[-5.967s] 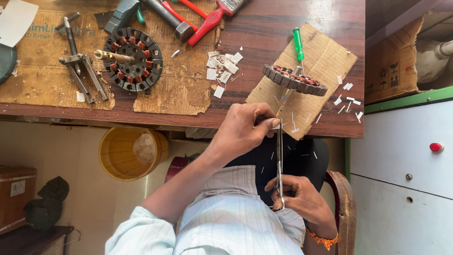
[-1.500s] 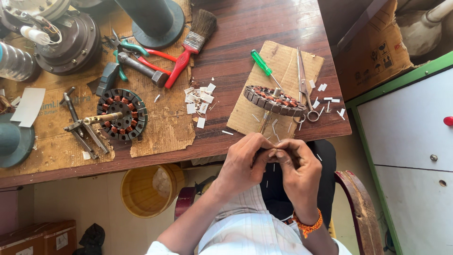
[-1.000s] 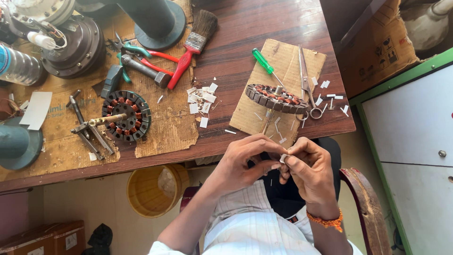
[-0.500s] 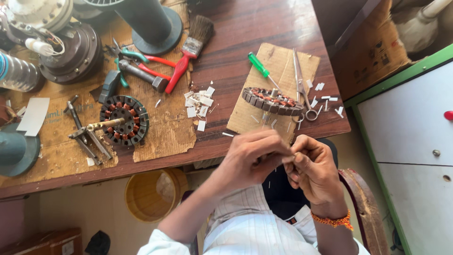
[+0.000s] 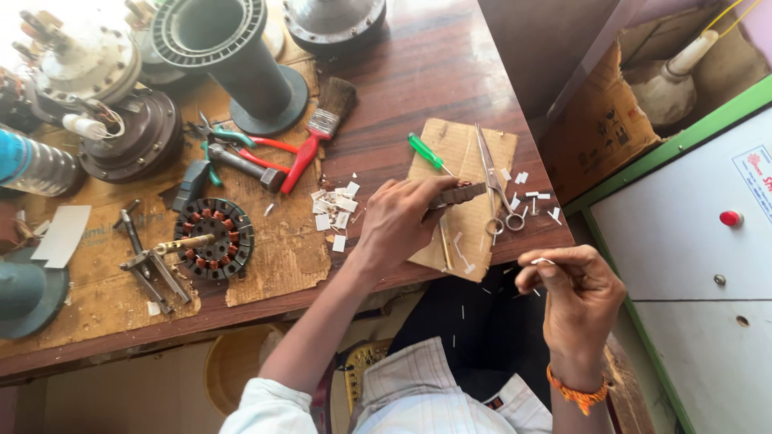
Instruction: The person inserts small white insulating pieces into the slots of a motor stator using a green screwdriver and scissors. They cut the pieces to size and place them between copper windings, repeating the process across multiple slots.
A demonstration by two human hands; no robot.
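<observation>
1. The stator ring, a dark round core with copper-coloured windings, is lying on a piece of cardboard near the front edge of the wooden table, and the left hand is closing its fingers over the ring's near side, hiding most of it.
2. Half a second ago both hands were working together just below the table edge; now the left hand is reaching up onto the cardboard while the right hand is hanging apart, off the table to the right.
3. The right hand is pinching a thin white strip between thumb and fingertips, the other fingers curling in.
4. The ring is showing only its right end past the fingers, ribbed and brown, touching the cardboard.
5. A pair of scissors is lying just right of the ring on the same cardboard, and a green-handled screwdriver is lying just above it.
6. Small white paper slips are lying scattered left of the left hand.
7. Farther left, a second stator with a shaft across it is sitting on torn cardboard, with red-handled pliers and a paintbrush above it.
</observation>
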